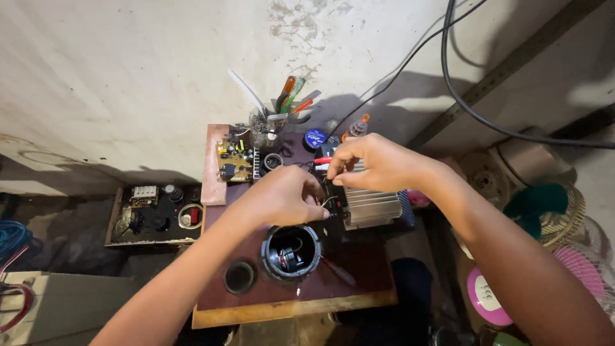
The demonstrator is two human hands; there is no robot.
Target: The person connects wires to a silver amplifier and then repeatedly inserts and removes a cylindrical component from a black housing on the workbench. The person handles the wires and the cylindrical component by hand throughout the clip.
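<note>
My left hand (282, 197) and my right hand (371, 163) meet over a small dark workbench (359, 269). Both pinch thin wires (328, 202) at the left end of a ribbed metal heat sink (375, 206). Just below my left hand stands a round black housing (290, 252), open at the top, with a red-and-black part inside. A round black cap (239, 277) lies to its left. A screwdriver (338, 271) with a dark handle lies to the right of the housing.
A green circuit board (232, 161) lies at the bench's back left. Behind it a clear cup (269, 128) holds several tools. A dark tray (150, 214) of parts sits left of the bench. Fan parts (564, 211) are piled at the right. Black cables (461, 96) hang on the wall.
</note>
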